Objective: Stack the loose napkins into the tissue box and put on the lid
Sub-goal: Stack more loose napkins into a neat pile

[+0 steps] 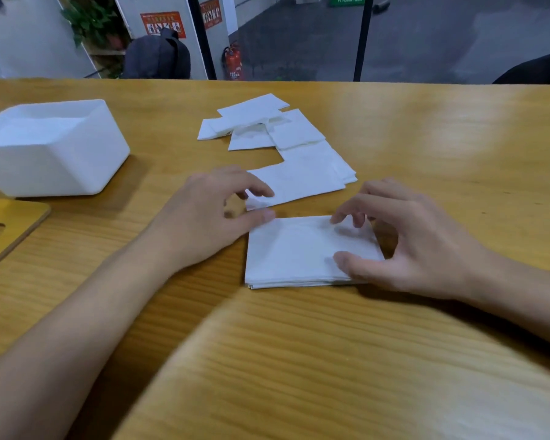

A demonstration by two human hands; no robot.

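Carrying every item: one wooden table (426,138), which is filling most of the view.

Item: tissue box (54,166), white, uncovered. It is sitting upright at the far left of the table, well apart from the paper.

Item: loose napkins (299,134), white, folded square. They are lying scattered and overlapping beyond my hands, running from mid-table toward me. The nearest one is reaching almost to my left fingers.

Item: napkin stack (292,252), several squared sheets. It is lying flat just in front of me, between my hands, outside the box.

Item: lid (16,217), a flat wooden panel with a cut slot. It is lying on the table at the left edge, just in front of the box and only partly in view.

Item: right hand (426,246). I am arching it over the right side of the stack, with the thumb on the near edge and the bent fingertips on the far edge, holding the stack between them.

Item: left hand (204,217). I am curling it, with the thumb tip touching the stack's far left corner and the forefinger lying over the near corner of the closest loose napkin. Blur is hiding whether I am gripping that corner, so I cannot tell.

Beyond the table: a dark backpack (158,58) and a red fire extinguisher (233,63) are standing by the wall.
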